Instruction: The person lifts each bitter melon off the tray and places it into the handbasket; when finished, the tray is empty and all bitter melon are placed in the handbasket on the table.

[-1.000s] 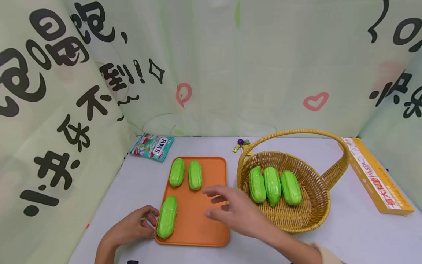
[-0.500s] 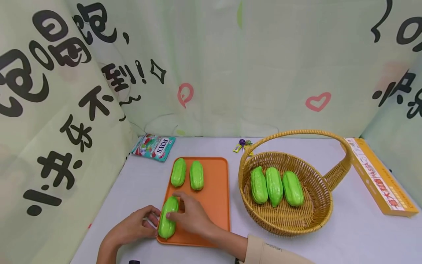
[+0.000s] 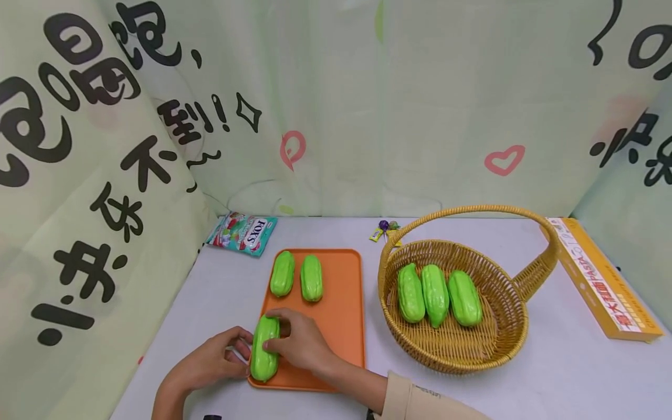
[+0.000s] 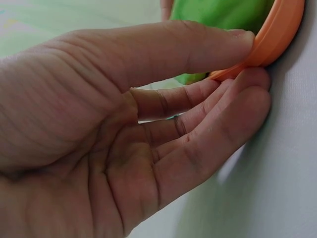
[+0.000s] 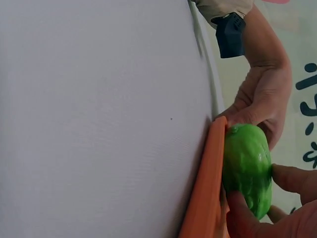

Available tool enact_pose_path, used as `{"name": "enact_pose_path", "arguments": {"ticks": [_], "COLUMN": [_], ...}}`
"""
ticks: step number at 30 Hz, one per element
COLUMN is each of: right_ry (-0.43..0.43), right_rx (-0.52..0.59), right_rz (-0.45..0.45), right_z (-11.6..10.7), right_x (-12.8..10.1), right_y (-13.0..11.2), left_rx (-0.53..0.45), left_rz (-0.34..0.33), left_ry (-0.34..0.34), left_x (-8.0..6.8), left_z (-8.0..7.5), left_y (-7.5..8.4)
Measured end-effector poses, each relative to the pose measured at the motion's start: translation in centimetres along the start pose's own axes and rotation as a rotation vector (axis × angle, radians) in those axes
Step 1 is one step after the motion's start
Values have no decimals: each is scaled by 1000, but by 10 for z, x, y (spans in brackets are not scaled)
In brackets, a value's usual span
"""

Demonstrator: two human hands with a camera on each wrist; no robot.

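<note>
My right hand [image 3: 301, 344] curled over near green gourd [image 3: 264, 347] on orange tray [image 3: 341, 303], thumb and fingers pinching it. My left hand [image 3: 212, 360] at tray's near-left edge, fingertips touching rim beside gourd. Two more gourds [image 3: 297, 277] at tray's far end. Wicker basket [image 3: 504, 344] right, three gourds [image 3: 438, 294] inside. Candy bag [image 3: 241, 233] far left, yellow box [image 3: 598, 280] far right.

Tray [image 3: 343, 303] lies left of basket [image 3: 504, 344] on the surface [image 3: 577, 373]; candy bag [image 3: 241, 233] behind tray; pasta box [image 3: 598, 280] right of basket.
</note>
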State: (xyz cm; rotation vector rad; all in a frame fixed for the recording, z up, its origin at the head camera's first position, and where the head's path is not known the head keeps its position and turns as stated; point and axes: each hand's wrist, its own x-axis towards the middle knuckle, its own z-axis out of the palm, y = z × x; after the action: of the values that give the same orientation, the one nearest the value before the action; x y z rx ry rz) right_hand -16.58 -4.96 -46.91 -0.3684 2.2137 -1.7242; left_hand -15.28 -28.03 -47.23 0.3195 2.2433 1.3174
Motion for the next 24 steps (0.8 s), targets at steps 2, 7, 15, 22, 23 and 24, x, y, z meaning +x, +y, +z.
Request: {"name": "enact_pose_path", "arguments": {"ticks": [2,7,15,22,23,24], "right_ry": [-9,-64,-119,-2,20,41], "right_rx": [21,107,156,43,17,-9], "right_rz": [13,16,-65,-106,-107,-94], "right_z": [-4,-28,-104,-182,-192,-202], "right_x": [-3,-21,-76,-120,-123,-125], "right_y": [-3,-19,-42,-53,-52,-52], "left_rx": [-3,-6,0,14,21,26], "left_rz": [6,8,15,27,25,23], "left_ry": [0,7,20,14,15,15], "left_x": [0,0,-1,-1,-1,-1], "left_z": [1,3,4,3,2,2], "left_y": [0,0,-2,-4,-3,-2]}}
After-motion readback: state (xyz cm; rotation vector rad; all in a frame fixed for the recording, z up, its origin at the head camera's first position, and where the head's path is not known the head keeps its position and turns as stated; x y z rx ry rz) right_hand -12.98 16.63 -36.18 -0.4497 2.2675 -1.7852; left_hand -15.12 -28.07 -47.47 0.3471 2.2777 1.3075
